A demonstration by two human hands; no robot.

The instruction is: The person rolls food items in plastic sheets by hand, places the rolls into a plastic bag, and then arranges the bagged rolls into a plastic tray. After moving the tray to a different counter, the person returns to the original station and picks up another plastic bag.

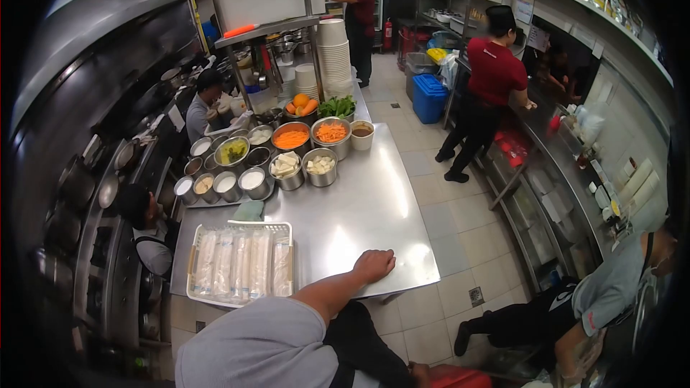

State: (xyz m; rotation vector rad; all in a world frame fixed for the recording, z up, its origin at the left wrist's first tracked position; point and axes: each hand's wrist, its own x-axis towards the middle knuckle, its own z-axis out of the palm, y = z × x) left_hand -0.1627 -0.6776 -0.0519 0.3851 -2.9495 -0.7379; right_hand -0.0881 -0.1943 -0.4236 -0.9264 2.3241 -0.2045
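My left hand (pixel 374 266) rests on the near right part of the steel table (pixel 338 223), its fingers curled in with nothing visible in them. The grey-sleeved arm reaches across from the lower left. At the bottom edge, a small part of what seems to be my right hand (pixel 419 371) shows beside something red (pixel 460 377); its fingers are hidden. Left of my left arm stands a white plastic basket (pixel 293 262) holding several long, pale, plastic-wrapped packs (pixel 241 262). Behind the basket lies a folded green cloth (pixel 249 210).
Metal containers of shredded carrot (pixel 291 136), pale chunks (pixel 320 164) and white powder (pixel 252 180) crowd the table's far side. Stacked white tubs (pixel 333 54) rise behind. Co-workers stand right (pixel 496 72), lower right (pixel 611 287), left (pixel 151 226) and far back (pixel 359 21). A blue bin (pixel 430 98) stands beyond the aisle.
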